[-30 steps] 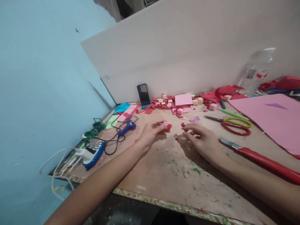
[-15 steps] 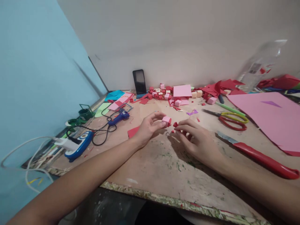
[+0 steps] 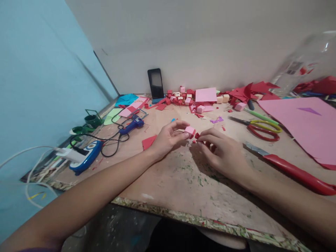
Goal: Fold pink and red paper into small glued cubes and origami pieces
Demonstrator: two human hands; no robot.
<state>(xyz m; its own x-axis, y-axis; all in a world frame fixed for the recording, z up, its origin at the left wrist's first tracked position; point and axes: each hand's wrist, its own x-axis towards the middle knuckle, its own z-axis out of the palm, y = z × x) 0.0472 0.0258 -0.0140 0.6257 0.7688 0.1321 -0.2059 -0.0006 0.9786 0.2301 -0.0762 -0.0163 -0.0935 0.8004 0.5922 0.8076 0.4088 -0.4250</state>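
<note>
Toward the front of the table [image 3: 162,185], the right hand [image 3: 224,152] has its fingertips drawn together, apparently pinching a small red piece [image 3: 197,135]. Just beside it, the left hand [image 3: 168,138] grips a pink-and-red block [image 3: 190,131] between thumb and fingers, near the tabletop. The block looks like folded paper: probably light, fairly stiff, easily dented, best held lightly by opposite sides. The knife [image 3: 296,175] lies close by the right hand, blade toward it, the likeliest obstacle. Red card [image 3: 148,141] lies beside the left wrist. Beyond are scissors [image 3: 249,124] and a corded glue gun [image 3: 131,125]; farther back, a cluster of little cubes [image 3: 188,101] and an upright phone [image 3: 155,84].
</note>
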